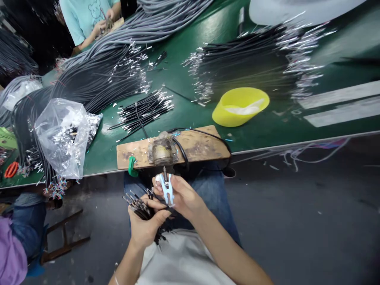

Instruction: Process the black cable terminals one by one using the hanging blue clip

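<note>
My left hand is closed round a bundle of short black cables with bare metal-looking ends, held above my lap. Beside it, my right hand grips a light blue clip, whose upper end meets a thin metal tip. That tip points out of a small stained metal device, which sits on a wooden board at the table's near edge. A black cord runs from the device over the board. Parts of my fingers are hidden behind the clip and cables.
On the green table lie a short cable pile, long grey cables, a yellow container, a plastic bag and a green clamp. One person works opposite; another sits at left near a wooden stool.
</note>
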A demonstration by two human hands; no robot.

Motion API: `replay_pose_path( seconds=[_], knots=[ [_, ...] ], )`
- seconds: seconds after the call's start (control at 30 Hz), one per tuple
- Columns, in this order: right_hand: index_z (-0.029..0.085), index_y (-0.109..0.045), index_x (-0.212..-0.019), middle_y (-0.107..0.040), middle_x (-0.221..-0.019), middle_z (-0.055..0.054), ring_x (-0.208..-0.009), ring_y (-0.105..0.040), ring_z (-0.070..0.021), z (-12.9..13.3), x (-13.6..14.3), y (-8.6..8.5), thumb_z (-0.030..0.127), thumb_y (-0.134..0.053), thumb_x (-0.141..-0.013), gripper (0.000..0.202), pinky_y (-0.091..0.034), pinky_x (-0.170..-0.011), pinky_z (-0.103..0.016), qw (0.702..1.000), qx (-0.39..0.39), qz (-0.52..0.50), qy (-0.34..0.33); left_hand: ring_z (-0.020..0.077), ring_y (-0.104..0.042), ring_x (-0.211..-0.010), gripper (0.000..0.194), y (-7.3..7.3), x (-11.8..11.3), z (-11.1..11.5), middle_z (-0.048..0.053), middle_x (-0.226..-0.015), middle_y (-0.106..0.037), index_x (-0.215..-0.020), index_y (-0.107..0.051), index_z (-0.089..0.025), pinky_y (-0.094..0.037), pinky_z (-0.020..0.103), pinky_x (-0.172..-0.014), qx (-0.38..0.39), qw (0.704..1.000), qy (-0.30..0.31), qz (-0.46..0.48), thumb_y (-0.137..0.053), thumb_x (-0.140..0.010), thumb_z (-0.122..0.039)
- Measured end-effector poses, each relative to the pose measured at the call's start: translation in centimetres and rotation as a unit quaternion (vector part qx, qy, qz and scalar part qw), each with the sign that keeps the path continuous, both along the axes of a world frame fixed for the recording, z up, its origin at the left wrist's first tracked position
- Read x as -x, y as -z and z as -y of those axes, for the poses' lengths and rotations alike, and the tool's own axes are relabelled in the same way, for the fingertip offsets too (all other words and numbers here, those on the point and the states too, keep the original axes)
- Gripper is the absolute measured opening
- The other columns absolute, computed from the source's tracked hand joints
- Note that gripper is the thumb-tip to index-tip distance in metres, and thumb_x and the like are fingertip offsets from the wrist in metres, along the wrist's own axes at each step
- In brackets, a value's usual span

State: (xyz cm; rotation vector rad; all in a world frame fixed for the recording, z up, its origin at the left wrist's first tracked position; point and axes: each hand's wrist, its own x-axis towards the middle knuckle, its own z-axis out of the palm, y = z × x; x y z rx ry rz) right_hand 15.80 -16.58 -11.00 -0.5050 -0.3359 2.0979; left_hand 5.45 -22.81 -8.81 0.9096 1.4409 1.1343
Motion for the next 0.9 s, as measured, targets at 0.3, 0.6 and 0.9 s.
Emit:
replay_pose_path(
  seconds=[0.3,0.6,0.9],
  knots=[
    [0.016,-0.071,-0.077,-0.059,-0.063,-0.002,-0.054,-0.048,-0.0113,-0.1,-0.4,0.6,0.059,-0.071,-0.059,0.046,-0.042,-0.052,-0.024,1.000,0.028,-0.001,-0.007,0.0123,-0.051,-0.052,0.025,0.1,-0.2,0.1,0.000,-0.057,-0.050,-0.059,-0.065,-0.015,-0.053,0.031,-0.057,0.017,1.000,0.002,0.026,-0.074,-0.063,-0.038],
    [0.019,-0.064,-0.072,-0.052,-0.063,0.001,-0.057,-0.045,-0.0116,3.0,-3.2,3.4,0.043,-0.070,-0.070,0.025,-0.037,-0.053,-0.024,0.954,-0.091,0.265,0.108,0.0152,-0.058,-0.066,0.010,0.5,0.5,1.3,0.004,-0.071,-0.063,-0.072,-0.072,-0.013,-0.048,0.027,-0.066,0.038,0.999,0.027,0.002,-0.072,-0.067,-0.022],
    [0.019,-0.059,-0.074,-0.054,-0.070,-0.002,-0.068,-0.047,-0.0163,4.3,-2.3,0.3,0.014,-0.059,-0.080,0.008,-0.040,-0.061,-0.028,0.726,-0.452,0.492,0.160,0.0076,-0.050,-0.049,0.020,2.2,0.0,2.6,-0.004,-0.052,-0.053,-0.059,-0.058,-0.010,-0.041,0.021,-0.049,0.102,0.993,0.047,0.023,-0.068,-0.071,-0.022]
  ],
)
